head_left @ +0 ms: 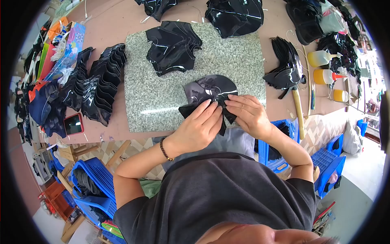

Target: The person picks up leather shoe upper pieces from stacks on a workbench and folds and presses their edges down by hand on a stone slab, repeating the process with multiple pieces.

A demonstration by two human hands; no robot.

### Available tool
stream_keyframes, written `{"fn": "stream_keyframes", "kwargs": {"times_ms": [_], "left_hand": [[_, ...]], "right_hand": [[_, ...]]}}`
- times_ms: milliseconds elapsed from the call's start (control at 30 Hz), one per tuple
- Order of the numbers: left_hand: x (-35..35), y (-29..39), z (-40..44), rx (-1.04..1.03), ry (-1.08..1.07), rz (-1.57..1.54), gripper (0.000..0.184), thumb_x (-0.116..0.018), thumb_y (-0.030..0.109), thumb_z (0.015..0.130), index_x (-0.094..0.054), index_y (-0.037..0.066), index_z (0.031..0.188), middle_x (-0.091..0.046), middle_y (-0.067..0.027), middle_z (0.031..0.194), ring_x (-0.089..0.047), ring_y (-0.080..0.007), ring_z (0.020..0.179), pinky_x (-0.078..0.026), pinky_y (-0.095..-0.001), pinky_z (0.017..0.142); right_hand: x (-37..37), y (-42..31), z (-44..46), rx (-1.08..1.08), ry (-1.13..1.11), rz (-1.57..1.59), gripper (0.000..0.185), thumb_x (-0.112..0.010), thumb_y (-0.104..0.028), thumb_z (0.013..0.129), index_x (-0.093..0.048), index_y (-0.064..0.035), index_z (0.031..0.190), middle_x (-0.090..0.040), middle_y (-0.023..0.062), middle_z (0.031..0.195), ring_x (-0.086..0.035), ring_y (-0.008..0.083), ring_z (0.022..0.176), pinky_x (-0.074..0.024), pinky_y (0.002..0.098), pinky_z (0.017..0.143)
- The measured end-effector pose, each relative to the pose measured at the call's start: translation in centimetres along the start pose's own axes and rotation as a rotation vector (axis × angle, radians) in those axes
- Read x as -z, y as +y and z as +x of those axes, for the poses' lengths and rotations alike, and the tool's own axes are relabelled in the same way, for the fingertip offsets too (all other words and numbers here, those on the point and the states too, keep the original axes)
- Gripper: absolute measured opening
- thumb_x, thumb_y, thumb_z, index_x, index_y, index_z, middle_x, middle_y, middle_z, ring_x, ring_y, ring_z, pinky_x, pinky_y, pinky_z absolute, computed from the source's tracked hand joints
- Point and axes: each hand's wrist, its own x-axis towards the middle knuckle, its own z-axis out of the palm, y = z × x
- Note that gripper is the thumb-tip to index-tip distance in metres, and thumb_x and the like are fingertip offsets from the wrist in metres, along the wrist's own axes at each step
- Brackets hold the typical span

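Both hands are at a glossy black patent-leather shoe piece (211, 86) near the front edge of the speckled stone slab (158, 95). My left hand (201, 122) has its fingers together over the piece's lower middle, its thumb hidden. My right hand (250, 115) grips the lower right edge, fingertips close to those of the left. Parts of the piece hang below the fingers toward my lap. Behind it on the slab lies a stack of similar glossy black pieces (172, 46), apart from both hands.
Fanned stacks of black pieces (103, 81) and a red-edged phone (73, 124) lie left. To the right are black strips (284, 61), a wooden-handled hammer (298, 114) and glue bottles (323, 76). Blue plastic crates (95, 179) stand below the table.
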Motion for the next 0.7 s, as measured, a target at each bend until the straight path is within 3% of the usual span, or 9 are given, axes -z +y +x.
{"fn": "stream_keyframes", "kwargs": {"times_ms": [233, 533, 700], "left_hand": [[0.3, -0.1, -0.1, -0.004, 0.009, -0.033, 0.034, -0.068, 0.013, 0.077, -0.070, -0.006, 0.106, -0.066, -0.0195, 0.121, -0.060, -0.0342, 0.122, -0.040, -0.0510, 0.113], [-0.6, 0.3, -2.2, -0.036, 0.071, -0.016, 0.028, -0.065, 0.011, 0.080, -0.070, -0.006, 0.101, -0.066, -0.0168, 0.115, -0.060, -0.0304, 0.120, -0.050, -0.0417, 0.105], [-0.8, 0.5, -2.2, -0.003, 0.106, -0.077, 0.029, -0.064, 0.008, 0.079, -0.070, -0.008, 0.102, -0.067, -0.0186, 0.115, -0.061, -0.0330, 0.118, -0.054, -0.0442, 0.099]], "right_hand": [[-0.6, -0.7, -0.2, -0.018, 0.010, -0.061, 0.036, -0.073, -0.004, 0.072, -0.071, 0.0001, 0.108, -0.072, 0.0119, 0.116, -0.065, 0.0288, 0.119, -0.0502, 0.0442, 0.098], [-0.9, -2.3, -1.2, -0.017, -0.105, -0.258, 0.040, -0.064, -0.010, 0.077, -0.069, 0.0009, 0.115, -0.066, 0.0161, 0.129, -0.058, 0.0318, 0.130, -0.0456, 0.0487, 0.106], [-1.0, -2.7, -1.0, -0.033, -0.119, -0.271, 0.041, -0.063, -0.009, 0.077, -0.068, 0.0018, 0.116, -0.065, 0.0171, 0.130, -0.058, 0.0332, 0.130, -0.0463, 0.0494, 0.106]]}}
